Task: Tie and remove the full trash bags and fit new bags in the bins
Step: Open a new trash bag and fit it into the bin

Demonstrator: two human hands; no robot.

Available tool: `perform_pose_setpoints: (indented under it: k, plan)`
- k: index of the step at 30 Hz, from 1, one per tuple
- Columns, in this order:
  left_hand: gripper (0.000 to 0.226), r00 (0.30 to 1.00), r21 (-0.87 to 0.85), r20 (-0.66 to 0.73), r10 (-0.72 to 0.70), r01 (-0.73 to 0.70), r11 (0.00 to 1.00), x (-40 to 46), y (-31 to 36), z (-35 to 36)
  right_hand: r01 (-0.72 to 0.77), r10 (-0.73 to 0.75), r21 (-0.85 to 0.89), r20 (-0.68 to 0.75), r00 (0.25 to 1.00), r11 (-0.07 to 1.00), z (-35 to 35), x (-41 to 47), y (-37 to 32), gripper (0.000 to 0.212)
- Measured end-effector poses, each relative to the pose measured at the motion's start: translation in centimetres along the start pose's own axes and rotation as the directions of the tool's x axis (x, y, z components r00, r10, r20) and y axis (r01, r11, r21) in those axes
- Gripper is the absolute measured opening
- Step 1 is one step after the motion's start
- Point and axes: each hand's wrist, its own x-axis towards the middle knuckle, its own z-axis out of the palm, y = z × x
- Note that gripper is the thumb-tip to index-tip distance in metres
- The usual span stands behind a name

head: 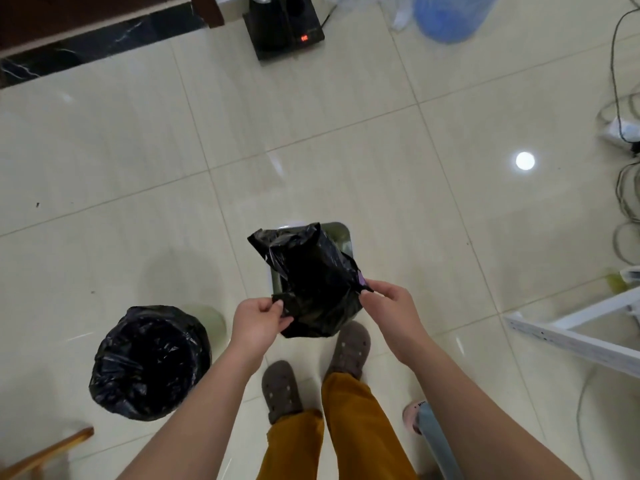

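A new black trash bag [311, 278] is spread open in the air over a small square bin [341, 233] with a white rim. My left hand [258, 320] pinches the bag's near-left edge. My right hand [388, 303] pinches its right edge, and the mouth is stretched between them. The bag covers most of the bin's opening. To the left on the floor stands a round bin [150, 362] lined with a black bag, its top open and folded over the rim.
Cream floor tiles all round. A black kettle base [287, 26] and a blue water jug [450, 15] stand at the back. Cables and a power strip [623, 133] lie at right, a white frame [571, 337] lower right. Another person's pink shoe [414, 410] is near my feet.
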Motion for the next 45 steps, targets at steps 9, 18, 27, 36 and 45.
perform_pose_setpoints:
  k: [9, 18, 27, 36, 45]
  plan:
    - [0.023, 0.997, 0.072, 0.059, -0.040, 0.036, 0.997, 0.4, -0.9, 1.9, -0.014, 0.022, 0.076, -0.100, 0.995, 0.997, -1.2, 0.4, 1.9, 0.029]
    - [0.024, 0.993, 0.179, -0.039, 0.114, -0.105, 0.978, 3.4, 0.4, 0.4, -0.003, 0.032, 0.207, -0.135, 0.990, 0.978, 1.7, 2.7, 2.3, 0.030]
    - [0.034, 0.988, 0.100, -0.021, 0.153, -0.150, 0.984, 9.1, -2.7, -0.1, 0.058, 0.000, 0.301, -0.190, 0.982, 0.952, 5.5, 7.9, 6.0, 0.038]
    - [0.036, 0.981, 0.003, -0.098, 0.166, -0.167, 0.986, 11.4, -8.0, 0.5, 0.126, -0.101, 0.299, -0.098, 0.990, 0.946, 6.5, 12.1, 10.9, 0.047]
    - [0.047, 0.888, 0.158, -0.267, 0.373, -0.342, 0.926, 14.4, -9.5, 2.1, 0.364, -0.346, 0.107, -0.156, 0.925, 0.925, 4.3, 14.7, 11.6, 0.016]
